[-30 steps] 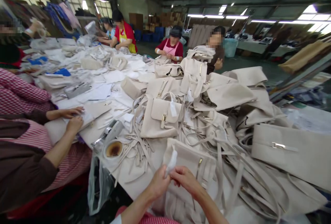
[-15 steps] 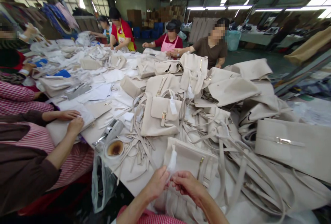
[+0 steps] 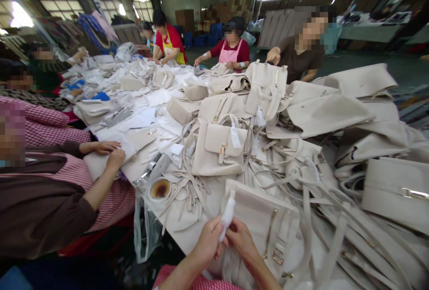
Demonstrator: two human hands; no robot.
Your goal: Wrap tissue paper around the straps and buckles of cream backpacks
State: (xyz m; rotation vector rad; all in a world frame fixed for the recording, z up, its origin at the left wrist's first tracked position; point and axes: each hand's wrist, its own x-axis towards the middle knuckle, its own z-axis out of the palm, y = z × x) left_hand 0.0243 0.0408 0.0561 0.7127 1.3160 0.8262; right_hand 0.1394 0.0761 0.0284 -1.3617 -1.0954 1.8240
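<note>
While I am looking down over the desk (image 3: 187, 232), both hands are meeting at its near edge, so I am reading the scene from there.

Left hand: the left hand (image 3: 208, 241) is pinching the lower end of a small white slip (image 3: 227, 213), its fingers closed on it.
Right hand: the right hand (image 3: 241, 240) is closing on the same slip from the other side, thumb and fingertips touching it just beside the left hand's.
Slip position: the white slip is standing up out of the two hands, directly above them and in front of the cream bag (image 3: 264, 218).
Long axis: the slip is running nearly upright, tilting slightly to the right at its top end.
Nearer hand: I am judging both hands equally close, since each is already on the lower end; the free upper end is lying away from both.
Bag relation: the cream bag is lying flat just beyond the hands, its gold buckle (image 3: 277, 258) to the right of the right hand.
Surroundings: a flap bag (image 3: 219, 149) is sitting further back amid loose straps (image 3: 187, 191), and a stained cup (image 3: 160, 188) is standing to the left.
Co-worker: another person's hand (image 3: 115, 158) is pressing on a pale piece well to my left.
</note>
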